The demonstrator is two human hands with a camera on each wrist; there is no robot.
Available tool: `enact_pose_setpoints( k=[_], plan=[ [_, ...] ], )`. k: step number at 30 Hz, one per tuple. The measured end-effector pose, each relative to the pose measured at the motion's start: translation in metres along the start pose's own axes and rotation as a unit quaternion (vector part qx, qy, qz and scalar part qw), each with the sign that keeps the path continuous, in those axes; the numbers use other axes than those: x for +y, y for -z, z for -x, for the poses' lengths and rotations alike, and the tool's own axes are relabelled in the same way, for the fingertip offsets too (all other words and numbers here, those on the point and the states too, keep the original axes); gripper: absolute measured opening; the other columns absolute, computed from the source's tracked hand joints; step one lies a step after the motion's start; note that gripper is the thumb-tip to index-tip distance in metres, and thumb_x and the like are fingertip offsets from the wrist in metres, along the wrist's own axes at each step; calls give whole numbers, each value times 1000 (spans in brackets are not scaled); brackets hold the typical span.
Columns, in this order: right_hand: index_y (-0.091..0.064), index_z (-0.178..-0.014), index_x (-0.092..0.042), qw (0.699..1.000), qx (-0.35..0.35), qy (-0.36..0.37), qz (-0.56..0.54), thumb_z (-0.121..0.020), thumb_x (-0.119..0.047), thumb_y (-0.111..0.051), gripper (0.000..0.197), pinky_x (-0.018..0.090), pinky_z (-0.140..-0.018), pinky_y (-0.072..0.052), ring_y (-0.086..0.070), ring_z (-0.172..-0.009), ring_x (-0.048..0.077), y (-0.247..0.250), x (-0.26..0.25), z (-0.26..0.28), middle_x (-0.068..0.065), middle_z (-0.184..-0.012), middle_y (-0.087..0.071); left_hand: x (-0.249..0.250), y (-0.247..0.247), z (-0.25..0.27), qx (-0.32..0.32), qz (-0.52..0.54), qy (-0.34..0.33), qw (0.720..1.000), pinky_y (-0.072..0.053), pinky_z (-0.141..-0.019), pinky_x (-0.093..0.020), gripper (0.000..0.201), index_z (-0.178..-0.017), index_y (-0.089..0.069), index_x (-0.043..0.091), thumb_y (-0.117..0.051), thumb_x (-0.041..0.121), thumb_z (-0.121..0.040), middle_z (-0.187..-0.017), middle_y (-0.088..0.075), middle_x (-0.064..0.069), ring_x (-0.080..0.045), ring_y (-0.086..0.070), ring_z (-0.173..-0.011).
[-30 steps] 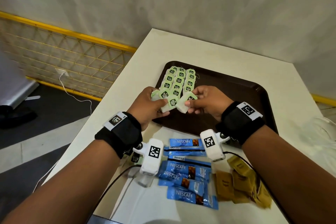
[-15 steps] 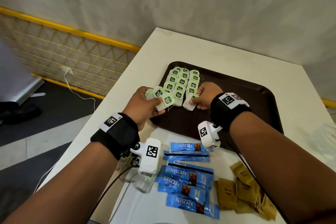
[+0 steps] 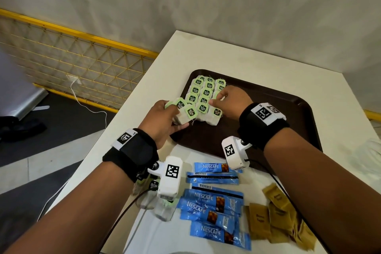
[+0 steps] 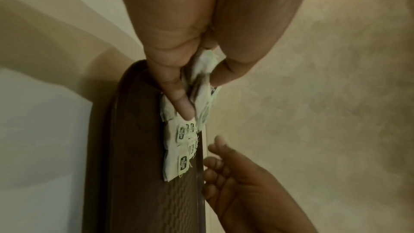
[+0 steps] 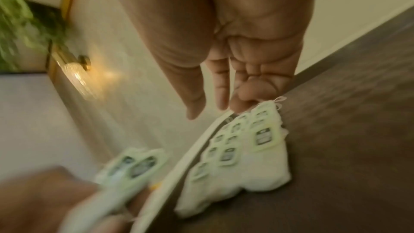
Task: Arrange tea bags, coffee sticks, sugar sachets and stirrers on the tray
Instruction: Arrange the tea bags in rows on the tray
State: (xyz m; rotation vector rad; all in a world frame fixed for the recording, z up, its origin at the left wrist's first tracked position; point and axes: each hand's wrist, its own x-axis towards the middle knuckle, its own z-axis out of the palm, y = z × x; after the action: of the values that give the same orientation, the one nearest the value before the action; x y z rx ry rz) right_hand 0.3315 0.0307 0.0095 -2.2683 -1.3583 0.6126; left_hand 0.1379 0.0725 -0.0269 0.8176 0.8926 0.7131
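Note:
A dark brown tray lies on the white table. Green-tagged tea bags lie in three rows at its far left corner. My left hand grips a small bunch of tea bags over the tray's left rim; the left wrist view shows thumb and fingers pinching that bunch. My right hand hovers over the right row, loosely bent fingers touching the bags and holding nothing. In the right wrist view its fingertips rest at the far end of the rows.
Blue coffee sticks lie on the table near me, brown sugar sachets to their right. A few loose tea bags sit under my left wrist. A yellow mesh railing runs left of the table.
My right hand took a tea bag from beside the left hand, laid it at the near end of the right row, let go and moved farther over the rows. The left hand kept its bunch.

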Motion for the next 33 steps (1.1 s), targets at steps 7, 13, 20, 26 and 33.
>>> enact_pose_setpoints(
  k=[7, 13, 20, 26, 33],
  plan=[
    [-58, -80, -11, 967, -143, -8, -211, -80, -17, -75, 18, 21, -51, -48, -59, -61, 14, -25, -27, 16, 8, -74, -63, -1, 0, 3, -15, -17, -19, 1000, -57, -81, -39, 23, -100, -47, 14, -39, -7, -92, -120, -57, -18, -31, -63, -104],
    [-50, -84, -13, 934, -177, -44, -308, -83, -2, -68, 21, 19, -46, -48, -61, -59, 16, -31, -25, 13, 12, -74, -62, 0, 21, 5, 29, 7, -10, 1000, -60, -72, -35, 18, -108, -46, 8, -41, -1, -93, -114, -56, -20, -31, -65, -97],
    [-57, -92, -13, 986, -148, -18, -81, -78, -11, -75, 23, 20, -44, -43, -60, -51, 14, -42, -37, 3, 9, -65, -63, 7, 37, 10, 47, 46, -7, 998, -57, -79, -39, 13, -101, -44, 10, -40, 0, -93, -99, -61, -17, -33, -66, -91],
    [-55, -75, -13, 993, -96, 14, 61, -75, -21, -76, 23, 32, -67, -53, -59, -60, 23, -44, -49, -7, 5, -59, -58, 5, 39, 13, 44, 8, -9, 999, -58, -80, -39, 31, -126, -42, 4, -38, 1, -95, -116, -63, -20, -32, -68, -98],
    [-61, -86, -4, 995, -91, 29, 2, -83, -46, -66, 42, 30, -56, -42, -52, -60, 21, -40, -54, -5, 10, -71, -57, 4, 39, 20, 18, -24, -32, 999, -58, -70, -31, 26, -122, -44, 5, -45, 1, -96, -118, -64, -19, -24, -71, -91]
  ],
)
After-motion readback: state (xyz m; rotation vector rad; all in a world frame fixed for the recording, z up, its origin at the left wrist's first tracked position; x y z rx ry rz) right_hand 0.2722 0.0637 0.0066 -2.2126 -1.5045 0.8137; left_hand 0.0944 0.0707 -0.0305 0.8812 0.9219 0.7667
